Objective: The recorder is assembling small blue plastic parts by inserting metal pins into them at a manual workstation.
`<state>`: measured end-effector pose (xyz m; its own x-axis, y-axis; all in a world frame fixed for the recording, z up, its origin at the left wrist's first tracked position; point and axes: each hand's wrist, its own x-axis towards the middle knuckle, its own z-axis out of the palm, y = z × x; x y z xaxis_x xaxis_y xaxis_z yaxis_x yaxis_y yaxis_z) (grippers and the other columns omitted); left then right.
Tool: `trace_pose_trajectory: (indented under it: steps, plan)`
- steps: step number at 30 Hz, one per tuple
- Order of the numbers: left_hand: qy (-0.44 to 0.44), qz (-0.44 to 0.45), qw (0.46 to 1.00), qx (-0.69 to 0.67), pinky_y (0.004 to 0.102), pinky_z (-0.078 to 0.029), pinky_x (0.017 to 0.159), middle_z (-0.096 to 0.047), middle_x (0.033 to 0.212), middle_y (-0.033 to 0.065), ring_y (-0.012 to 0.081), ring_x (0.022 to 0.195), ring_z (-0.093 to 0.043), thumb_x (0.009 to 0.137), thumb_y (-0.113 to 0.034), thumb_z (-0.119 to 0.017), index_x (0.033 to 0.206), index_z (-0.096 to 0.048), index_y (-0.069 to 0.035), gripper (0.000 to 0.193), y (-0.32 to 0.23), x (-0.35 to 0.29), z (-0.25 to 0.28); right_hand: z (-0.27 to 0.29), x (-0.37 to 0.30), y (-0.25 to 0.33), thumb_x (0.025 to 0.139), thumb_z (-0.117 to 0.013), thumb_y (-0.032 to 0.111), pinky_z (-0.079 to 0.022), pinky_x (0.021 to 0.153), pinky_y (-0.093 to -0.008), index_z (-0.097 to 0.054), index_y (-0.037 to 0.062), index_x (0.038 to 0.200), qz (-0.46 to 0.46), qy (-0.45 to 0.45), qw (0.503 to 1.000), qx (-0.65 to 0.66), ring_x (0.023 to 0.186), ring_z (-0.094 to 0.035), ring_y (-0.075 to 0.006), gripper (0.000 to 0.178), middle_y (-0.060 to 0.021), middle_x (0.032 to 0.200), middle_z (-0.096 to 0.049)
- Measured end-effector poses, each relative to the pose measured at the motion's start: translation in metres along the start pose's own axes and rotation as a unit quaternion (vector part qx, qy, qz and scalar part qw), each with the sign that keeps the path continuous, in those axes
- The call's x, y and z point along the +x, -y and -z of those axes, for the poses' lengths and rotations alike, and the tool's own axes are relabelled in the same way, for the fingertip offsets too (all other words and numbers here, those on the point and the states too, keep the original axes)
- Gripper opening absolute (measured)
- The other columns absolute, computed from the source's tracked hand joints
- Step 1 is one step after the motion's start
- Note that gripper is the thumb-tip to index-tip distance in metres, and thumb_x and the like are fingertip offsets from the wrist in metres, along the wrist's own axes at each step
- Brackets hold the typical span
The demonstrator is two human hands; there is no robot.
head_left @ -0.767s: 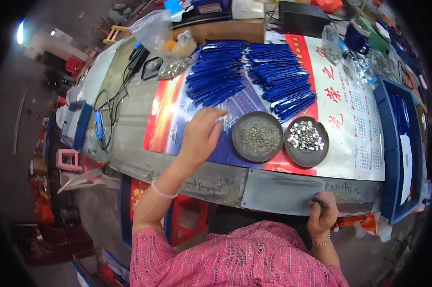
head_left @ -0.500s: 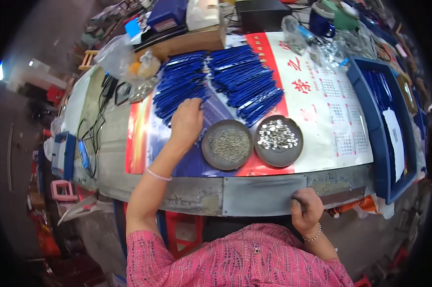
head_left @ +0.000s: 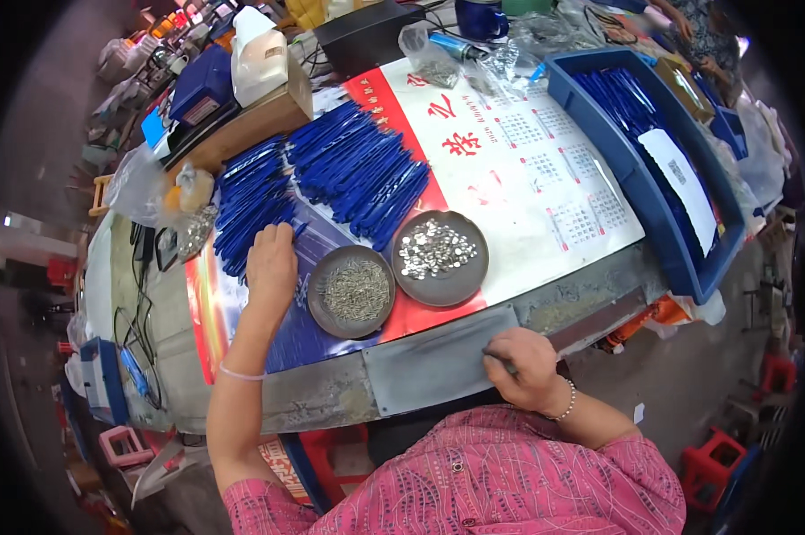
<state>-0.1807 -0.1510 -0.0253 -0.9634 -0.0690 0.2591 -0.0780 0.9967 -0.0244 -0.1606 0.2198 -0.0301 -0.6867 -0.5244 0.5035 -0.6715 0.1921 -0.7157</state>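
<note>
My left hand (head_left: 273, 265) reaches to the near right side of a pile of slim blue strips (head_left: 251, 183). Its fingers are bent down and close together, and the fingertips are hidden, so what they pinch is unclear. Beside it stands a round dark dish of small thin metal pieces (head_left: 356, 292). A second dark dish, touching or almost touching the first, holds shiny round metal pieces (head_left: 436, 250). My right hand (head_left: 525, 367) is closed above a grey plate (head_left: 438, 361) at the table's front edge. Something small and dark shows at its thumb, too little to name.
A second pile of blue strips (head_left: 362, 169) lies on a printed calendar sheet (head_left: 527, 214). At the right, a blue bin (head_left: 639, 201) holds more strips and a white paper. A cardboard box (head_left: 242, 125) and plastic bags stand behind. Cables and red stools (head_left: 713, 468) are around the table.
The view has turned and shifted, so the table appears tilted and moved left. My left hand stays at the left pile, and my right hand stays closed by the front edge.
</note>
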Motion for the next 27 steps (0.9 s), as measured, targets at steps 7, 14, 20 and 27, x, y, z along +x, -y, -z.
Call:
trace_pose_trajectory:
  steps: [7,14,20,27]
  plan:
    - [0.005,-0.059,0.998,0.006,0.0415,-0.046,0.07,-0.053,0.086,0.0152,0.0333,0.085,-0.054,0.073,0.002,-0.05,0.099,-0.049,-0.002,0.026,0.002,0.005,-0.001,-0.001,-0.001,0.001,0.071,-0.064,0.0,-0.045,0.055,-0.0358,-0.057,0.0013,0.082,0.01,-0.018,1.0,-0.002,0.061,-0.058,-0.029,0.013,-0.0128,0.071,-0.058]
    - [-0.046,-0.024,0.992,-0.112,0.0368,-0.046,0.066,-0.054,0.088,0.0153,0.0297,0.08,-0.057,0.075,0.003,-0.053,0.115,-0.05,-0.001,0.04,0.01,-0.022,0.032,-0.005,0.001,0.003,0.074,-0.064,0.003,-0.046,0.058,-0.0376,-0.056,0.001,0.084,0.014,-0.005,1.0,0.005,0.065,-0.058,-0.03,0.013,-0.0127,0.074,-0.058]
    - [-0.057,0.183,0.836,-0.514,0.0217,-0.046,0.073,-0.058,0.089,0.0037,0.0093,0.083,-0.058,0.085,0.003,-0.055,0.108,-0.055,0.001,0.024,-0.048,-0.075,0.099,-0.003,-0.003,0.006,0.076,-0.06,0.0,-0.045,0.058,-0.0348,-0.056,-0.0001,0.083,-0.001,-0.004,1.0,-0.03,0.063,-0.056,-0.0287,0.009,-0.0139,0.072,-0.055]
    - [-0.045,0.189,0.665,-0.721,0.026,-0.047,0.076,-0.059,0.092,0.0068,0.0143,0.083,-0.059,0.087,-0.004,-0.057,0.114,-0.052,0.005,0.028,-0.095,-0.125,0.107,0.001,0.005,0.017,0.08,-0.059,0.0,-0.046,0.064,-0.0289,-0.054,-0.002,0.087,-0.118,0.023,0.991,0.059,0.069,-0.056,-0.021,0.009,-0.0123,0.079,-0.057]
